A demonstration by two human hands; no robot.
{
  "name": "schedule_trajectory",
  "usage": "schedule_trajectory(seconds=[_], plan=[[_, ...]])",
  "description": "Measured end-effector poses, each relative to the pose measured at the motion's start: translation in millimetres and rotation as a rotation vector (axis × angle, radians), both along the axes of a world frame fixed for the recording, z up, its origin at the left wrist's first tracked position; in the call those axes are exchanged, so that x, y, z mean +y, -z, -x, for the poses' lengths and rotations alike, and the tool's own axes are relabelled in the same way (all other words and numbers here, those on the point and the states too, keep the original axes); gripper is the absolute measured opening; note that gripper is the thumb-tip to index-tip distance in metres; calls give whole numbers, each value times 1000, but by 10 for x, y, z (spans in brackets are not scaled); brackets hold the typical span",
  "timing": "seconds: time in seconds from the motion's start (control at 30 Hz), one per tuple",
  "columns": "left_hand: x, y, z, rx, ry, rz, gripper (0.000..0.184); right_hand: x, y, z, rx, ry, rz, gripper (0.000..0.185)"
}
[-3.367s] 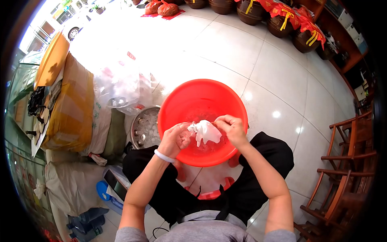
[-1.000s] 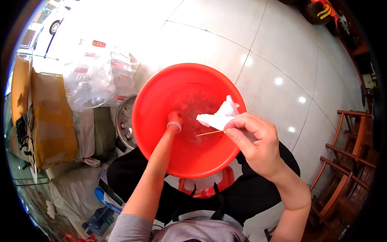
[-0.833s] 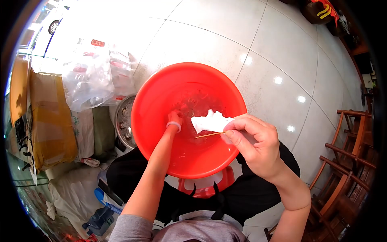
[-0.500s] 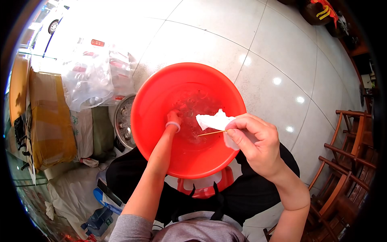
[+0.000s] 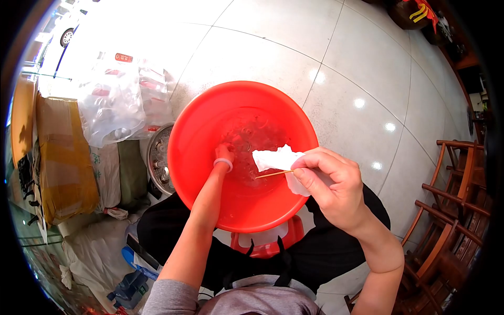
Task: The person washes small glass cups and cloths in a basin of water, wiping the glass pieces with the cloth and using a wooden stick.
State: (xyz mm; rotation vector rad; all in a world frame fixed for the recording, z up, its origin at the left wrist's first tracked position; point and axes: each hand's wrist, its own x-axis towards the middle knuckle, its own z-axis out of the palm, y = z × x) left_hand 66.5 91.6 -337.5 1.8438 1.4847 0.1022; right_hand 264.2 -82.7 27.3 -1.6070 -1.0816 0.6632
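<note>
A large red plastic basin (image 5: 194,118) stands between my knees, with water and small clear objects at its bottom that I cannot make out. My left hand (image 5: 223,151), a pale bangle at its wrist, reaches down into the basin; its fingertips are lost among the water and those objects. Above the basin's right side, my right hand (image 5: 331,181) pinches a thin wooden toothpick (image 5: 274,174) between thumb and forefinger, pointing left. A crumpled white tissue (image 5: 278,157) is in the same hand, part of it sticking out above the toothpick and part hanging below.
Left of the basin sits a round metal bowl (image 5: 159,160) holding clear pieces. Beyond it are clear plastic bags (image 5: 113,107) and a taped cardboard box (image 5: 65,152). A red stool (image 5: 296,231) shows under the basin's near edge. Wooden chairs (image 5: 451,199) stand at right on the tiled floor.
The view has shifted very slightly, so the basin sits a little further left. Both hands keep nearly the same pose, the right still gripping the toothpick and tissue.
</note>
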Motion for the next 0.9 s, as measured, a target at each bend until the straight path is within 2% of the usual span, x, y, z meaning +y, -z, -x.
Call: schedule_trajectory(seconds=[0.1, 0.2, 0.3, 0.4, 0.47, 0.5, 0.63, 0.7, 0.77, 0.8, 0.87, 0.9], plan=[[-10, -72, -27, -29, -29, 106, 15, -8, 8, -9, -17, -6, -7, 4], [13, 99, 32, 61, 69, 14, 15, -27, 14, 2, 97, 10, 56, 3], [68, 280, 80, 24, 149, -44, 16, -22, 14, -19, 31, 8, 34, 3], [95, 270, 50, 100, 172, -55, 19, -18, 21, -11, 62, 39, 50, 4], [98, 153, -4, 119, 40, 81, 20, -19, 42, -1, 72, 44, 36, 4], [125, 120, -38, 113, 49, 76, 20, -17, 43, -9, 82, 42, 23, 5], [268, -27, -8, -45, 42, 205, 24, -37, 22, -9, 44, 31, 32, 7], [344, -74, -21, -267, 51, 372, 27, -41, 45, -5, 12, 53, -12, 7], [243, -792, -220, -175, 58, 521, 28, -44, 62, -8, -52, 63, -80, 9], [246, -1050, -266, -165, 70, 512, 28, -43, 83, -3, -46, 77, -89, 9], [247, -1420, -334, -164, 99, 779, 26, -41, 107, 4, -83, 80, -104, 10], [178, -1695, -396, -101, 159, 695, 29, -51, 83, 1, -76, 78, -78, 11]])
